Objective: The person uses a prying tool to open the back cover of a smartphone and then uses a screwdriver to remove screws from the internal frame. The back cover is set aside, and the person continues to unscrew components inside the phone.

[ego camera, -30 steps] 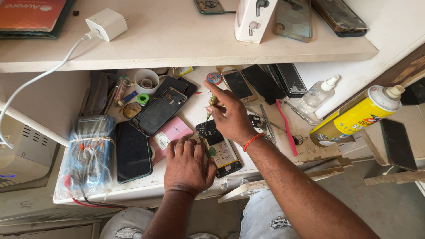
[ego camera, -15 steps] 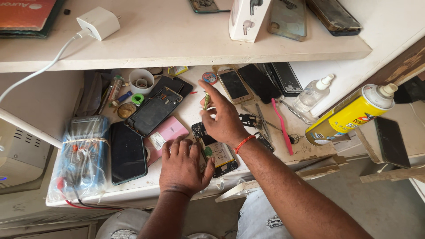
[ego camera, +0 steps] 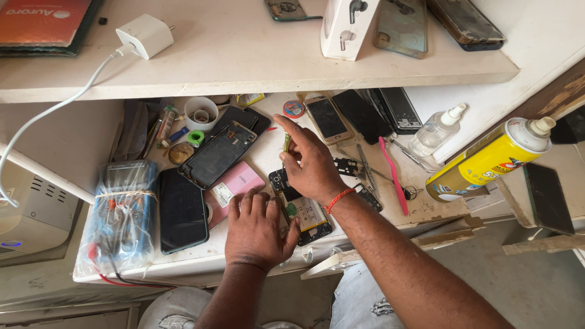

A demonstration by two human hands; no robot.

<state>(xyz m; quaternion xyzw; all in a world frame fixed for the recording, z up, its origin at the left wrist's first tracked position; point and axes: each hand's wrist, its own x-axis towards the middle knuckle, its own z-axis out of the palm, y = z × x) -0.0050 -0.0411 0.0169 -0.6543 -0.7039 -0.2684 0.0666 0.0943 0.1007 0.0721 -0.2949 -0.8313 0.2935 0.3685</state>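
Since the earlier frame, the right hand [ego camera: 311, 164] has been lifted slightly, its grip clamped on a small tool [ego camera: 286, 143] above the opened phone [ego camera: 304, 210]. The left hand [ego camera: 259, 228], fingers flat and together, is pressed on that phone, whose insides are still exposed.

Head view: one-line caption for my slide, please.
Left hand steadies an opened phone while the right hand pinches a small tool above it.
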